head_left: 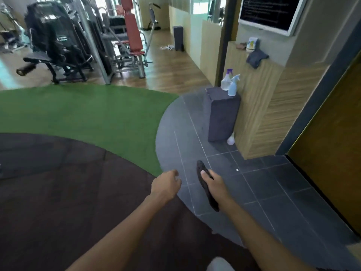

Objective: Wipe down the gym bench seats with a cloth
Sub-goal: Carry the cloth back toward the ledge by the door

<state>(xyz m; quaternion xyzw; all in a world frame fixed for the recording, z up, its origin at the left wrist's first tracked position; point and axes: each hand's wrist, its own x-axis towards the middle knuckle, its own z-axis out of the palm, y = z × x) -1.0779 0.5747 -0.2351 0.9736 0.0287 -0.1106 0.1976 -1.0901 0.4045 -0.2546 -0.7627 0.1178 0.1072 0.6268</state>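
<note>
Grey floor tiles [254,184] meet green turf [78,110] along a curved edge. Fingers of the right hand [214,184] grip a dark cloth [210,199], thumb on top. The left hand [166,185], near it, is loosely curled and holds nothing. 2 spray bottles [230,84] stand on a dark block [222,116] against the wall. The black bench [39,58] and red seat [136,53] lie well apart, across open turf.

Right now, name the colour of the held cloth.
The cloth is dark, nearly black; head view.
</note>
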